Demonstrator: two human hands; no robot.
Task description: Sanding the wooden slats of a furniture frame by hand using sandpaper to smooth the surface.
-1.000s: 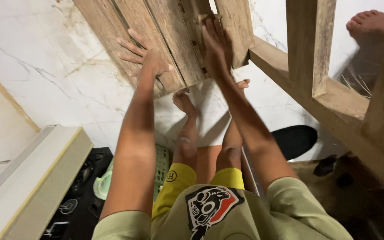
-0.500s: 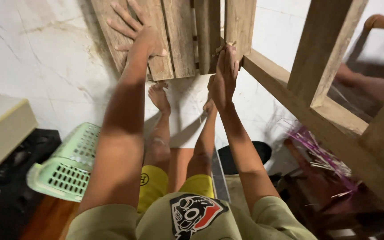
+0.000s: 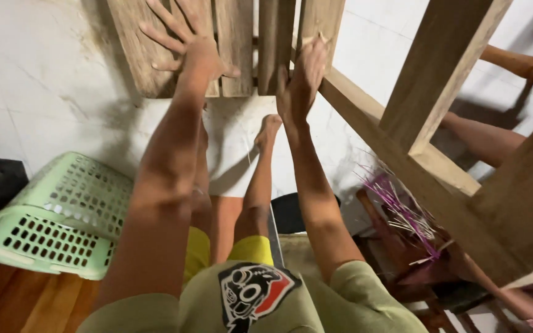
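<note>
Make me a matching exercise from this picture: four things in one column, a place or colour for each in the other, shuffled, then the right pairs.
Things
1. left hand
2. right hand
3. basket
4. bristles

Descriptions
A. pale green, lying on its side at the left
B. purple and pale strands, low at the right beside the wooden frame
C. spread flat, fingers splayed, on the wooden slats
D. edge-on against a slat, near where the wooden frame joins

Pairs: 1-C, 2-D, 3-A, 4-B
</note>
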